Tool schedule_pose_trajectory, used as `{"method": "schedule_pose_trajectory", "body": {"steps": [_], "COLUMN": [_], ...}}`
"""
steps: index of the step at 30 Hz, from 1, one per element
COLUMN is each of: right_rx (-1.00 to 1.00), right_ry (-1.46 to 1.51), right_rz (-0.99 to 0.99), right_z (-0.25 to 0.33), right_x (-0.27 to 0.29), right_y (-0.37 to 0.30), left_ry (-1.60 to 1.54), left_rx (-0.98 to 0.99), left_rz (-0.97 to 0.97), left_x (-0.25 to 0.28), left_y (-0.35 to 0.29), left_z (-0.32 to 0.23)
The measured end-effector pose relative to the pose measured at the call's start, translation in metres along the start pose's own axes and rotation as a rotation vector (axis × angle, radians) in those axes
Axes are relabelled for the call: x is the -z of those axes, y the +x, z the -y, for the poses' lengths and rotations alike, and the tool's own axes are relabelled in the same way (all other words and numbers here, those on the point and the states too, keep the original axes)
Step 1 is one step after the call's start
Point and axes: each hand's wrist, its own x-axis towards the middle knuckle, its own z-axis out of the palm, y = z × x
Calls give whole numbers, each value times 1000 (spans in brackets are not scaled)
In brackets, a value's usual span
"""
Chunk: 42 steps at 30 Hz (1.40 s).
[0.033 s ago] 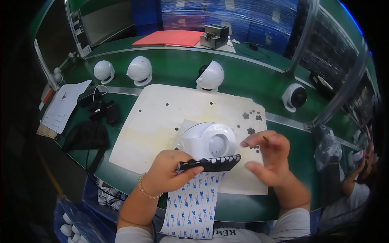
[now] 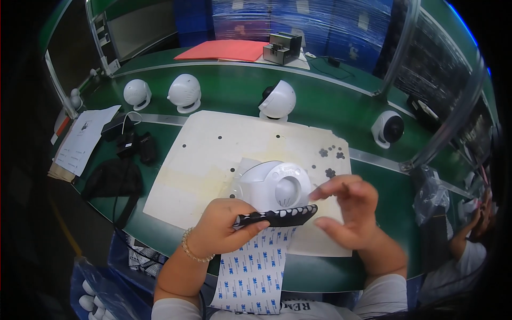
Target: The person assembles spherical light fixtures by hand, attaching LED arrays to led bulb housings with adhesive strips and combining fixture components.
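My left hand [image 2: 221, 226] grips one end of a bent black sheet [image 2: 280, 216] with rows of white round spots, thumb on top. My right hand [image 2: 349, 210] hovers by the sheet's other end, thumb and fingers curved apart, with nothing visible between them. Just beyond the sheet lies a white rounded device [image 2: 256, 186] with its ring-shaped foot [image 2: 302, 184] tilted up, on clear plastic. Below the black sheet hangs a white strip with blue print [image 2: 250, 277], reaching towards my lap; whether the two are joined is hidden.
A cream board [image 2: 186, 176] carries small dark discs, some clustered at the right [image 2: 330, 173]. Behind stand several white round cameras [image 2: 184, 93]. Black adapters [image 2: 127, 143], cables and papers [image 2: 88, 138] lie left. Metal posts [image 2: 397, 48] rise at the right; another person's arm shows there.
My right hand has shifted slightly left, closer to the end of the black sheet. A small dark bit seen at its fingers before no longer shows. My left hand stays put.
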Motion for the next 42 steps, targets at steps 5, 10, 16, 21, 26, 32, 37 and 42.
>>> {"method": "schedule_pose_trajectory", "body": {"steps": [5, 10, 16, 21, 26, 32, 37, 42], "right_rx": [162, 202, -18, -341, -389, -320, -235, -97], "right_ry": [-358, -403, -219, 3, 116, 95, 3, -166], "right_rz": [321, 438, 39, -68, -1, 40, 89, 109], "right_z": [2, 6, -26, -50, -50, -57, -62, -64], "right_x": [-24, -20, 1, 14, 16, 18, 19, 18], "right_y": [14, 14, 12, 27, 23, 18, 15, 12], "left_ry": [54, 43, 69, 129, 187, 249, 242, 252], "left_rx": [-116, -150, -22, -125, -261, -214, -207, -205], "left_rz": [17, 38, 183, 155, 175, 188, 196, 199], "left_x": [-6, -3, -1, -1, -2, -3, -2, 0], "left_y": [2, 3, 5, 5, 5, 6, 7, 6], "left_z": [2, 2, 0, 4, 5, -1, 0, 0]}}
